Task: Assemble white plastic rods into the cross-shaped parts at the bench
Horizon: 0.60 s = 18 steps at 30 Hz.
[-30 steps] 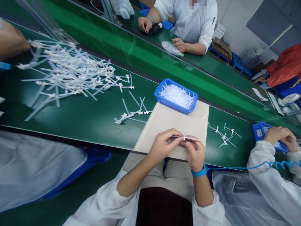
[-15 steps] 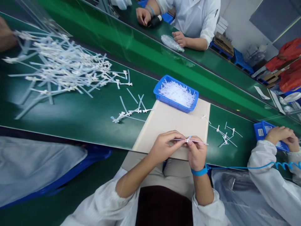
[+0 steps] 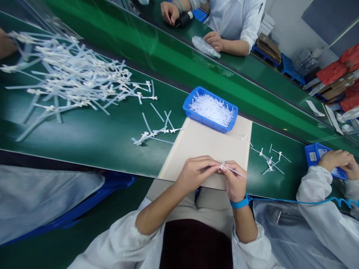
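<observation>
Over the pale board (image 3: 207, 144), a small white plastic fitting with thin translucent tubing (image 3: 236, 172) is between my two hands. A bit of light blue shows at the fitting's top. My left hand (image 3: 198, 171) pinches the fitting's left side between thumb and fingertips. From the other side my right hand (image 3: 235, 183) grips it, and a length of tube slants down across its fingers to the right. My fingertips meet at the fitting and cover part of it. Beyond my hands, a blue tray (image 3: 206, 126) holds many short white translucent pieces.
Similar tube-and-fitting pieces lie in a big pile (image 3: 81, 80), a smaller group (image 3: 153, 134) and a loose cluster (image 3: 269, 162). A blue wrist strap (image 3: 239, 203) and cord run rightward. Co-workers' hands are at right (image 3: 338, 162) and across the bench (image 3: 214, 40).
My left fingertips have moved in against the fitting, hiding the tube formerly seen at its left. The tube on the right now slopes down more steeply.
</observation>
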Available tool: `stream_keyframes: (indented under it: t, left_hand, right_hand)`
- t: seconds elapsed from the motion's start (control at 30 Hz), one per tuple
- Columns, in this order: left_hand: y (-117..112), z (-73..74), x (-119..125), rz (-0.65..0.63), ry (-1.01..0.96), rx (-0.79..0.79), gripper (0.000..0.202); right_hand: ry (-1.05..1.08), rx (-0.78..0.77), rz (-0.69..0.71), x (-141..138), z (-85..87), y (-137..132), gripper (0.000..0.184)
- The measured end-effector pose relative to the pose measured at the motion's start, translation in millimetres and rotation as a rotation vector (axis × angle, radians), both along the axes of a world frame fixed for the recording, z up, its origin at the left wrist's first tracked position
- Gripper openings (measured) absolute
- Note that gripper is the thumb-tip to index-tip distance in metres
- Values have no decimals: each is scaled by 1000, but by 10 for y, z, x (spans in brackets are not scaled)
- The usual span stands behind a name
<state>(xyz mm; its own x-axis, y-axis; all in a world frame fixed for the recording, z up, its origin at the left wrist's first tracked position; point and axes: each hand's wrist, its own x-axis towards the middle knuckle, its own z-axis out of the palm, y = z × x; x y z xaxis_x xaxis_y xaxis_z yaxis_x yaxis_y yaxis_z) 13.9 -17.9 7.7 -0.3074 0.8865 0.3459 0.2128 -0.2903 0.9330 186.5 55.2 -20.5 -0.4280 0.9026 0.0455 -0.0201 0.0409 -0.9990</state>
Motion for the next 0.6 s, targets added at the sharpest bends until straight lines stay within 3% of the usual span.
stream_keyframes:
  t: [0.23, 0.4, 0.5, 0.6]
  left_hand:
    - [31, -55, 41, 48, -13, -75, 16]
    - [1, -79, 133, 65, 105, -19, 15]
    - [-124, -114, 106, 60, 250, 9, 21]
    - [-338, -144, -107, 80, 460, -16, 33]
  right_hand:
    - [54, -128, 12, -65, -50, 45, 23]
    - [135, -192, -8, -60, -85, -28, 24]
    - [109, -180, -8, 82, -48, -67, 25]
    - [-36, -85, -112, 463, 32, -6, 28]
